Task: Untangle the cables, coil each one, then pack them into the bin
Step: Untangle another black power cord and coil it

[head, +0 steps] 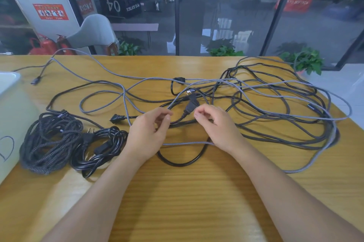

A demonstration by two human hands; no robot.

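A tangle of grey braided and black cables (275, 115) sprawls over the middle and right of the wooden table (187, 192). My left hand (147, 133) pinches a grey braided cable (175, 102) at its fingertips. Close beside it, my right hand (216, 125) has its fingers curled just right of a black connector (190, 107); whether it holds a strand is unclear. Another grey strand runs under both wrists. A dark braided coil (49, 143) and a coiled black power cord (98, 149) lie at the left beside the white bin (11, 107).
A loose black plug (118, 118) lies left of my left hand. A grey cable end with a connector (35, 80) reaches toward the far left corner. Some cable hangs over the table's right edge. Glass walls, a chair and potted plants stand beyond the far edge.
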